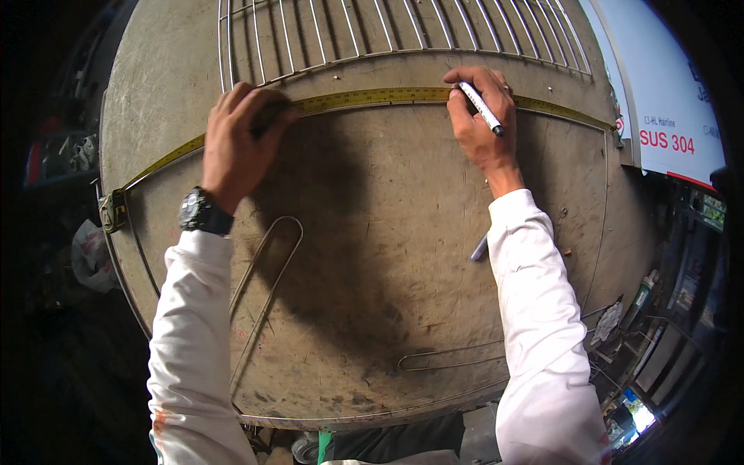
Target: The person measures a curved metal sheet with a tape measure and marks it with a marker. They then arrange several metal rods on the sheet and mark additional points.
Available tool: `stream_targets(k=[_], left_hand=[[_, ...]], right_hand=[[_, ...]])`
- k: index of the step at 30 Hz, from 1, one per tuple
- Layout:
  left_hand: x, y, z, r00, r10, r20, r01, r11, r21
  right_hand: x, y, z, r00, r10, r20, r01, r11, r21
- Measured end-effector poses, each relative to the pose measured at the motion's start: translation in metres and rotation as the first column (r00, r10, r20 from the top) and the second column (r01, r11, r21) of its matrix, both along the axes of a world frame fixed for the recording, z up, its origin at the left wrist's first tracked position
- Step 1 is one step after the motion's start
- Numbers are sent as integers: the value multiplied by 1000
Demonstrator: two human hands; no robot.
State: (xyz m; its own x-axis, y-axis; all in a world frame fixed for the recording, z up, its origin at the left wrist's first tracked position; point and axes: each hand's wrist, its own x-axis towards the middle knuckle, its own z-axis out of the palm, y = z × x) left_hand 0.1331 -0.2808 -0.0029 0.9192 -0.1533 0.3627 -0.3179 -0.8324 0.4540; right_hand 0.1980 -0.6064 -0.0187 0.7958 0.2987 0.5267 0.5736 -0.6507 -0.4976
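A yellow tape measure (364, 97) is pulled out across the worktable, its case (113, 211) hanging at the left edge. A thin metal wire (558, 115) runs along the blade's near side and bends toward me at the right. My left hand (239, 139), with a black watch at the wrist, is closed over the blade left of the middle; its fingertips are partly in shadow. Farther right, my right hand (484, 124) grips a white marker (479, 107) and rests at the blade. The marker's black end points toward me; its other end is hidden by the fingers.
A wire rack (403, 31) lies at the far side. Bent wire loops (288, 256) lie near my left forearm and by my right sleeve (449, 363). A grey pen-like piece (480, 248) shows beside the right sleeve. A white printed sheet (659, 85) stands at far right.
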Motion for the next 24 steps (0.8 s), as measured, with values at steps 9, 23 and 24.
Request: stream_targets(k=[9, 23, 24], left_hand=[[-15, 48, -2, 999, 43, 3, -43, 994, 104], [-18, 48, -5, 1000, -11, -6, 11, 999, 43], [-18, 48, -5, 1000, -12, -8, 12, 999, 41]], right_hand=[[1, 3, 0, 1000, -2, 10, 2, 1000, 18], [-5, -1, -1, 1000, -22, 10, 21, 1000, 22], [-4, 0, 0, 1000, -24, 2, 24, 999, 25]])
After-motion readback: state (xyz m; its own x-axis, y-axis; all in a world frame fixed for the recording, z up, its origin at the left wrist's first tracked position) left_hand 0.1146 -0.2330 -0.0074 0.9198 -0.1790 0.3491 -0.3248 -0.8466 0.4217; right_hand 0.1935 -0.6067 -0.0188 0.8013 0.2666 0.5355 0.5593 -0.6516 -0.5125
